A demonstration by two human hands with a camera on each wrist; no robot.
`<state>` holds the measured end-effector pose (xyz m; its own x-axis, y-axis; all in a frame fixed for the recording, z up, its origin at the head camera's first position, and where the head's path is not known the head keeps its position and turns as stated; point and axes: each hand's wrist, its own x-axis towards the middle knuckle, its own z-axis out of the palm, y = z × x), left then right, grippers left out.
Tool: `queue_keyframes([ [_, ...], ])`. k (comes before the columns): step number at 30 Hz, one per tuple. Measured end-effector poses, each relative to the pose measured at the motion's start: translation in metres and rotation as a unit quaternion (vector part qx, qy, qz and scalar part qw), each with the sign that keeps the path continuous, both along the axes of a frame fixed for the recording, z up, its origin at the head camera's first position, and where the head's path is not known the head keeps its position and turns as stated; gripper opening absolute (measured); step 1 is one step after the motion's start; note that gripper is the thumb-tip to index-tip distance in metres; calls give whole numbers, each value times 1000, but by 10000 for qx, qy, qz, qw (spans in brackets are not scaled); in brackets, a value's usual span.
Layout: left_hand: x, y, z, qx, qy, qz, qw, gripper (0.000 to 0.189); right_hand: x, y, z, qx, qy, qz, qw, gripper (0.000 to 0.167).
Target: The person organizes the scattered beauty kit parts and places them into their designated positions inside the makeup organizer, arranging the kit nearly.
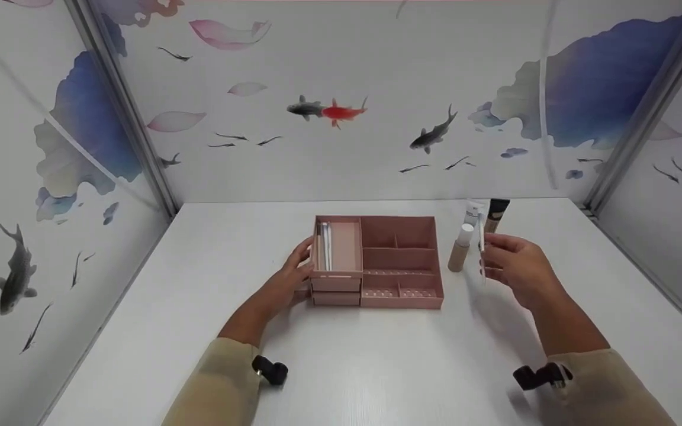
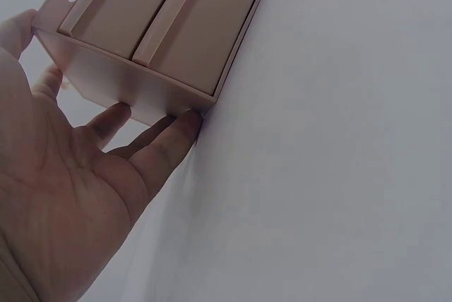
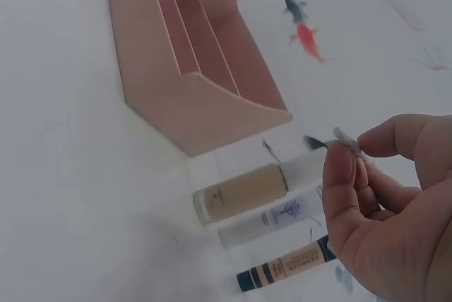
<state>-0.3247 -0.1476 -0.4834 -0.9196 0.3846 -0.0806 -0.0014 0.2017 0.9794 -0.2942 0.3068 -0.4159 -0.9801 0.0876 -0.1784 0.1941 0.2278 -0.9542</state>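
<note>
A pink desk organizer [image 1: 400, 302] stands on the white table. My left hand [image 1: 290, 275] touches its left side, fingers extended along the wall near two stacked drawers [image 2: 205, 30]. Between thumb and fingertips, my right hand [image 1: 521, 266] pinches a thin white stick [image 1: 482, 251]; it stands upright, to the right of the organizer. The right wrist view shows only its pale end [image 3: 344, 138], the rest hidden by the fingers. Just left of that hand is a beige bottle with a white cap [image 1: 458, 257].
Behind the bottle stand a white tube [image 1: 472, 210] and a beige tube with a black end [image 1: 498, 210]. Several slim sticks [image 1: 325, 245] lie in the organizer's upper left tray. White panels [image 1: 341, 165] printed with fish enclose the table [image 1: 353, 367] at the back and sides.
</note>
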Motion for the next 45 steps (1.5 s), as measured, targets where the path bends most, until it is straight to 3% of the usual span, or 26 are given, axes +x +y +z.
queue_keyframes([
  [9, -2, -1, -2, 38, 44, -25, 10000, 60, 12, -32, 8, -413, 219, 372, 9982, 50],
  [19, -2, 0, -2, 7, -33, -12, 10000, 61, 15, -77, 5, -743, 201, 829, 9936, 50],
  [27, 0, 0, -2, 6, 92, -76, 9999, 61, 2, -112, 1, -1169, 256, 1053, 9872, 43],
  [35, 2, 0, 1, 49, 48, 30, 10000, 61, -15, -151, 8, -1233, 19, 1026, 9871, 46],
  [45, 1, -1, 0, -28, -11, 50, 10000, 59, -36, -181, 12, -1231, -25, 1106, 9862, 40],
])
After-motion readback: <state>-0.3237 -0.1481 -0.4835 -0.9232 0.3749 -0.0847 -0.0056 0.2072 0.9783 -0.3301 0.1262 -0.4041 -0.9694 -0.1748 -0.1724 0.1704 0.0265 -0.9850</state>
